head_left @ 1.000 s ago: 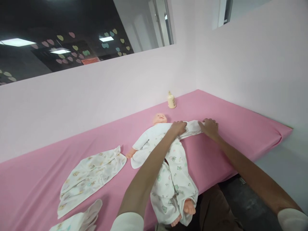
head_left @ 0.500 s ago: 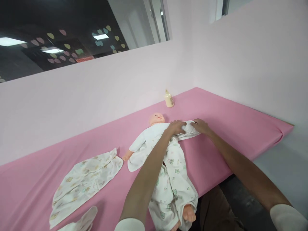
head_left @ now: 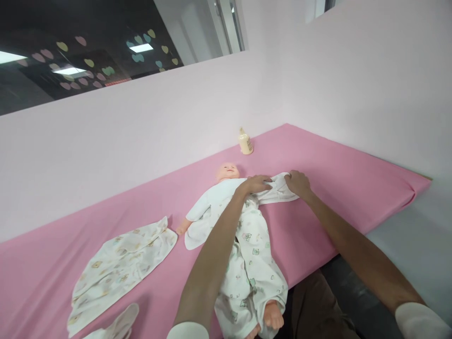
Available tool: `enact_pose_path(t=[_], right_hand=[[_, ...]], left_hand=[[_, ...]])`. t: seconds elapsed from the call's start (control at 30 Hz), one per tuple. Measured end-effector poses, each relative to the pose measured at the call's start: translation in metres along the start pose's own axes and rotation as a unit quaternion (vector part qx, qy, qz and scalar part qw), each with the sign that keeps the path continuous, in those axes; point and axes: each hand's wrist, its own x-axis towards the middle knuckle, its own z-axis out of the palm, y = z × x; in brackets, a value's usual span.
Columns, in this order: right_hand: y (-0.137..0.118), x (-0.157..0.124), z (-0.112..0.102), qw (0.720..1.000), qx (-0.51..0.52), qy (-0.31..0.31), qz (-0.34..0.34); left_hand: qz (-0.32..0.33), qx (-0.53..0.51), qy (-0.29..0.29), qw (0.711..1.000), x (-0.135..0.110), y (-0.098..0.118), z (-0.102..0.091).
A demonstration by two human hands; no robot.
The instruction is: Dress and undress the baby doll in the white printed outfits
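A baby doll (head_left: 228,171) lies on its back on the pink table (head_left: 335,165), dressed in a white printed garment (head_left: 252,249). One bare doll hand (head_left: 180,228) sticks out of the left sleeve. My left hand (head_left: 256,183) presses on the doll's shoulder and grips the garment there. Fingers curled, my right hand (head_left: 298,182) holds the end of the doll's right sleeve (head_left: 278,190), which is stretched out sideways. The doll's bare feet (head_left: 271,321) hang at the table's near edge.
A cream bottle (head_left: 245,142) stands by the pink wall behind the doll's head. A second printed garment (head_left: 120,266) lies flat to the left, with another folded white cloth (head_left: 118,325) at the bottom edge. The table corner is at the right.
My right hand slid in along the sleeve toward the doll, then curled around the sleeve end. The left hand stayed on the shoulder. The view shifted slightly.
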Motion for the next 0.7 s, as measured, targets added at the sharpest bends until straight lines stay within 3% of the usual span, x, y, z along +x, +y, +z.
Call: enact_pose_path(t=[0.17, 0.37, 0.53, 0.7], right_hand=[[0.003, -0.003, -0.001, 0.989, 0.143, 0.024, 0.015], [-0.004, -0.004, 0.004, 0.956, 0.29, 0.04, 0.034], [-0.009, -0.005, 0.008, 0.938, 0.343, 0.049, 0.016], [-0.001, -0.001, 0.007, 0.939, 0.338, 0.053, 0.018]], left_hand=[[0.031, -0.078, 0.01, 0.996, 0.006, -0.01, 0.001], [0.027, 0.015, -0.005, 1.0, 0.004, -0.006, 0.0], [0.03, 0.124, 0.09, 0.988, 0.001, 0.011, 0.012], [0.059, 0.149, 0.143, 0.977, -0.001, 0.014, 0.019]])
